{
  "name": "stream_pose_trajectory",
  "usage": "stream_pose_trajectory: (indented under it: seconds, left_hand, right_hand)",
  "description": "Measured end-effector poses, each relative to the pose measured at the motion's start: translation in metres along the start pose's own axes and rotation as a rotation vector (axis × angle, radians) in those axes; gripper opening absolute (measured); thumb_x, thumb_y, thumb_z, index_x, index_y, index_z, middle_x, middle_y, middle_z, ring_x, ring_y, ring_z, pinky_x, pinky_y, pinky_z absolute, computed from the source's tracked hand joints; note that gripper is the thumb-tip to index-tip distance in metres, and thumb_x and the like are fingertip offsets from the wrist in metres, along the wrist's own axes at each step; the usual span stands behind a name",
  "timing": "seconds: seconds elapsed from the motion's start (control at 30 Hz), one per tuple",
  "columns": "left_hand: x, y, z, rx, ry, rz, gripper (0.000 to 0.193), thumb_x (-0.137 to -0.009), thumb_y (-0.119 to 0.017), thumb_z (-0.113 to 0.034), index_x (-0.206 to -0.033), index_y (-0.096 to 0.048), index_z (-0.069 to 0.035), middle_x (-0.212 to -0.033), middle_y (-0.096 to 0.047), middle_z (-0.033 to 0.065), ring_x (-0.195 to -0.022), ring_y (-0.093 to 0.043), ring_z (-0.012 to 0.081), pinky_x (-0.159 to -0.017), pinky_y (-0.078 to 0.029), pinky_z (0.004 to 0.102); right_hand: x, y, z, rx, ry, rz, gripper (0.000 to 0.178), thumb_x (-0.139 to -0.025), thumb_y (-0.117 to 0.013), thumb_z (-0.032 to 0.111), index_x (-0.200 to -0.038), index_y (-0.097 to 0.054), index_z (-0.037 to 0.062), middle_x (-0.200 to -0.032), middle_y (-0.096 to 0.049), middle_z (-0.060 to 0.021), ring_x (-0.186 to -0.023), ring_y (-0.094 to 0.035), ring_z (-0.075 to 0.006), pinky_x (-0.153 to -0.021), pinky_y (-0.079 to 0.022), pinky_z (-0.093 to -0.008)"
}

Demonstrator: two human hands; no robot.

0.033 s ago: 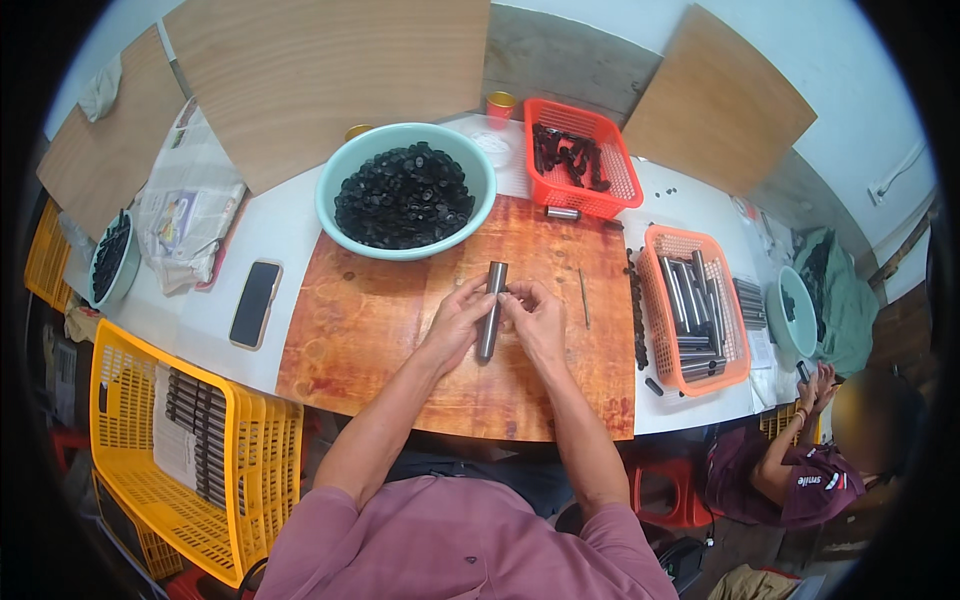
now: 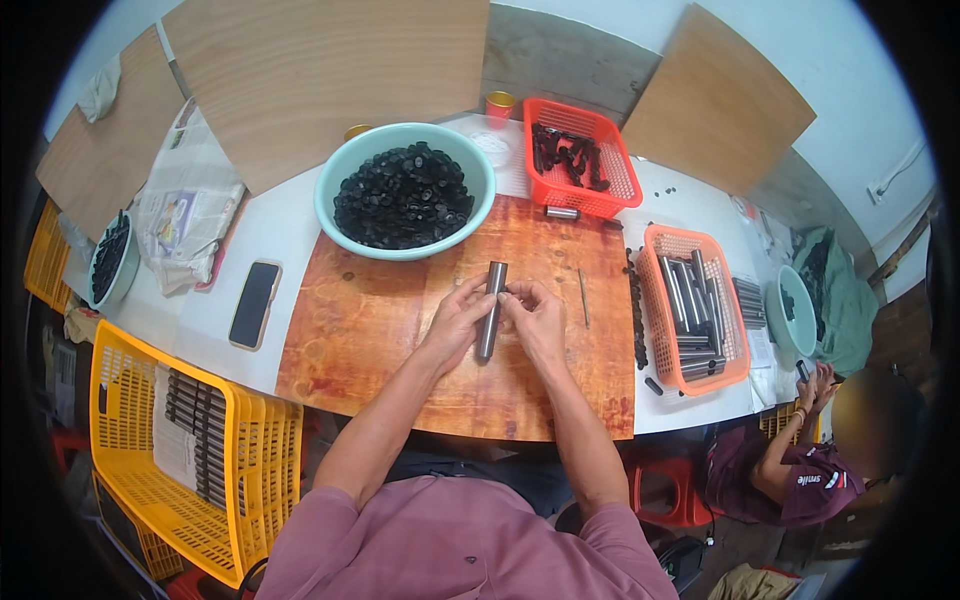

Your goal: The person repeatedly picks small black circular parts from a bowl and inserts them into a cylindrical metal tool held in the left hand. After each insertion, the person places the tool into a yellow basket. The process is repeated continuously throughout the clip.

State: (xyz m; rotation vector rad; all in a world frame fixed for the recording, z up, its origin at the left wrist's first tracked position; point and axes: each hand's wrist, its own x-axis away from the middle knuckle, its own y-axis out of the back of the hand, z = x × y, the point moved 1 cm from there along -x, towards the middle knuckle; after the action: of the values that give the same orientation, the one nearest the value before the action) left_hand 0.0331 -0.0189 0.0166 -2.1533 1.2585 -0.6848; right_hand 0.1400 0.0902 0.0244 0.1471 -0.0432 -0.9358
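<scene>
A grey metal tube (image 2: 489, 335) is held nearly upright in the picture, over the stained wooden board (image 2: 350, 340). My left hand (image 2: 457, 322) is closed around the tube's left side, with the thumb along it. Against the tube's upper right side, the thumb and fingers of my right hand (image 2: 535, 318) are pinched together. A dark spot shows at those fingertips; whether it is a small black piece, I cannot make out. Beyond my hands stands a light green basin (image 2: 335, 215) heaped with small black oval pieces (image 2: 410, 195). To the right lies a thin metal rod (image 2: 584, 298).
Right of the board, an orange basket (image 2: 742, 340) holds metal tubes, and a red basket (image 2: 625, 185) holds black parts. Left are a phone (image 2: 255, 305) and a yellow crate (image 2: 265, 470) with tubes. A co-worker (image 2: 780, 475) sits far right beside a small green basin (image 2: 790, 335).
</scene>
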Motion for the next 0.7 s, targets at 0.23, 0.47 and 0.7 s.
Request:
stream_pose_trajectory:
  seconds: [0.23,0.47,0.7]
  left_hand:
    - [-0.006,0.014,0.008,-0.013,0.066,0.034,0.033,-0.108,-0.053,-0.017,-0.135,-0.053,0.001,-0.108,-0.067,0.0113,-0.087,-0.067,0.0164,-0.078,-0.059,0.0322]
    - [-0.005,0.016,0.000,0.019,0.124,0.071,0.029,-0.111,-0.044,-0.021,-0.126,-0.055,0.001,-0.106,-0.068,0.0145,-0.088,-0.067,0.0189,-0.077,-0.058,0.0321]
    - [-0.005,0.017,-0.002,0.099,0.129,0.093,0.029,-0.111,-0.042,-0.019,-0.130,-0.052,0.000,-0.108,-0.067,0.0154,-0.091,-0.066,0.0208,-0.079,-0.058,0.0343]
  right_hand:
    - [-0.002,0.019,0.010,0.359,0.146,-0.096,0.015,-0.088,-0.074,0.008,-0.101,-0.072,0.0014,-0.084,-0.070,-0.0053,-0.073,-0.064,-0.0158,-0.067,-0.051,-0.0318]
    - [-0.001,0.032,0.010,0.940,0.519,0.064,0.020,-0.083,-0.072,0.003,-0.103,-0.071,0.0054,-0.101,-0.067,-0.0147,-0.093,-0.066,-0.0361,-0.079,-0.053,-0.0443]
    - [-0.001,0.032,0.004,0.638,0.201,-0.068,0.023,-0.084,-0.076,0.012,-0.103,-0.071,0.0025,-0.099,-0.068,-0.0180,-0.088,-0.071,-0.0332,-0.078,-0.055,-0.0434]
